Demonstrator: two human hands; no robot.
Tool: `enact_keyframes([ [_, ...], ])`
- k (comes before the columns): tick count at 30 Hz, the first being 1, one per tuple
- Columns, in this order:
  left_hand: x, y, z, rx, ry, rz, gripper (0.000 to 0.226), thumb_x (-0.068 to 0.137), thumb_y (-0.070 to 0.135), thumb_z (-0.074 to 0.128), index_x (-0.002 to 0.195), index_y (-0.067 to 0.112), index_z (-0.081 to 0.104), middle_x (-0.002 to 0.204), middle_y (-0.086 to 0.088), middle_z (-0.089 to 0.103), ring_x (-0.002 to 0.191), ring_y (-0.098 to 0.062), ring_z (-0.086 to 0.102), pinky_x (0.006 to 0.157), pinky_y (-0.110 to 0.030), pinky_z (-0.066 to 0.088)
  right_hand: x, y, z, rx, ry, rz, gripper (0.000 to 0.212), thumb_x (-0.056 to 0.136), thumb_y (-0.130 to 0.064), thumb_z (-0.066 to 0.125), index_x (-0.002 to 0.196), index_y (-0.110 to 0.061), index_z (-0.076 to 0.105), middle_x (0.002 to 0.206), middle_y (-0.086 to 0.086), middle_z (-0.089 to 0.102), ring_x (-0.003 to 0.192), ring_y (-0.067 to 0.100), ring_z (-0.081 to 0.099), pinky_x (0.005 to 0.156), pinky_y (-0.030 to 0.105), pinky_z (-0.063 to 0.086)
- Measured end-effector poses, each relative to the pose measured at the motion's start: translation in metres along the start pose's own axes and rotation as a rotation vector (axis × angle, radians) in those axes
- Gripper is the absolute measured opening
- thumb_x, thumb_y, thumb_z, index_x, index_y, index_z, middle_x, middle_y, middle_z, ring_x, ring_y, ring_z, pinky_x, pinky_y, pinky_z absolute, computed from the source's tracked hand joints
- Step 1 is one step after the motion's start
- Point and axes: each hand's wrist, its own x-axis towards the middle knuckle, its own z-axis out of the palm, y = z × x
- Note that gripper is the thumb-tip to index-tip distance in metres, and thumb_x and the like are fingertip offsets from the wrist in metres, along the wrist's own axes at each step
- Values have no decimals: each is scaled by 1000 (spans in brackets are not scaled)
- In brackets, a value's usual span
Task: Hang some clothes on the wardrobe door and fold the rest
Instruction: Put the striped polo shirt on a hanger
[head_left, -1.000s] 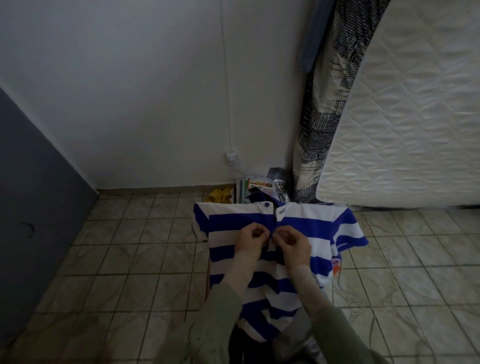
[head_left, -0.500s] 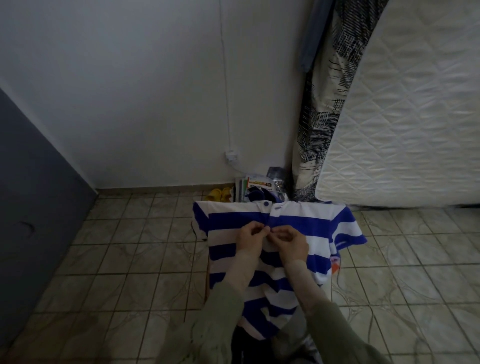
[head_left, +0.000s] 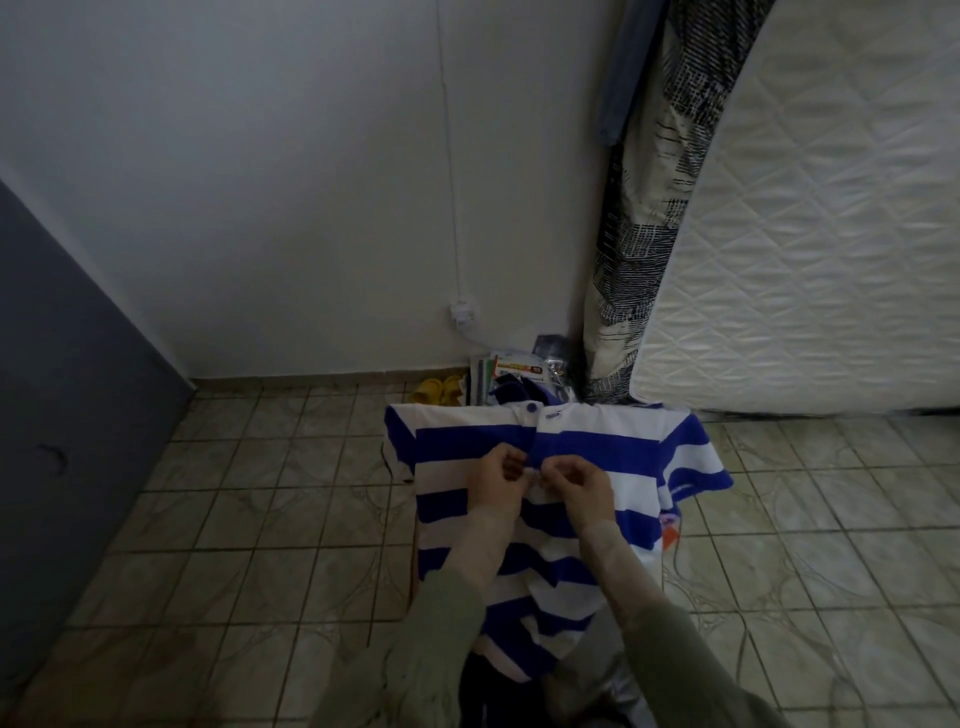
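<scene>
A blue and white striped polo shirt (head_left: 597, 447) lies spread flat in front of me, collar away from me, with a blue button near the collar. My left hand (head_left: 496, 486) pinches the left edge of the button placket at chest height. My right hand (head_left: 582, 486) pinches the right edge of the same placket, fingertips almost touching the left hand's. Both forearms in olive sleeves reach in from below and cover the shirt's middle. The shirt's lower hem hangs toward me over dark clothes (head_left: 498, 696).
A white quilted mattress (head_left: 810, 234) leans on the wall at right, with a patterned cloth (head_left: 639, 218) beside it. Yellow slippers (head_left: 436, 391) and a pile of packets (head_left: 514, 369) sit by the wall. A grey door (head_left: 67, 405) stands at left. Tiled floor (head_left: 260, 519) surrounds the shirt.
My hands have drawn closer together on the placket, fingertips now nearly meeting. The shirt stays in place.
</scene>
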Motion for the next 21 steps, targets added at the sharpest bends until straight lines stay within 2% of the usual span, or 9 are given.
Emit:
enact_keyframes([
  [3,2,0,1,43,55,18,20,84,1,62,97,14,55,87,2,57,86,-15,56,78,-25,50,1,-12,3,-155,102,-98,14,85,3,59,89,-10,62,88,6,63,84,16,56,73,19,40],
  [6,6,8,0,73,102,98,23,85,-1,57,105,10,58,98,0,57,87,-12,53,79,-21,46,4,-31,3,-215,178,-165,15,87,-5,60,103,-5,60,96,11,64,84,15,55,69,13,36],
  [8,10,18,-4,75,134,153,23,88,0,53,108,10,58,104,-1,58,90,-13,54,84,-24,48,8,-40,3,-264,178,-203,26,87,-18,65,110,-10,57,99,9,63,88,19,58,72,21,40],
  [10,15,27,-7,88,150,200,27,91,2,51,115,13,57,112,-3,58,99,-17,57,88,-27,48,14,-46,4,-416,127,-210,41,84,-36,67,118,-17,52,101,4,62,93,21,59,73,29,45],
  [13,26,37,-13,220,105,258,35,94,4,48,125,17,55,119,-6,55,106,-21,54,86,-25,43,22,-54,7,-687,87,-201,45,84,-49,62,118,-23,51,112,5,60,102,25,57,69,32,44],
  [17,33,44,-12,289,79,277,19,91,11,57,108,17,64,112,-7,54,100,-22,55,84,-32,48,26,-60,8,-834,127,-187,33,87,-41,60,107,-16,52,108,7,59,100,27,57,66,30,37],
  [19,35,45,-9,299,95,263,11,88,16,63,99,15,63,105,-3,52,93,-17,53,78,-29,45,27,-62,8,-771,179,-139,26,88,-30,61,106,-13,51,106,12,62,99,30,58,67,32,40],
  [21,37,45,-7,300,131,253,7,86,15,65,91,13,62,101,-3,53,90,-17,54,75,-29,46,26,-61,9,-654,231,-108,30,88,-23,61,112,-8,49,108,17,62,101,33,59,73,36,44],
])
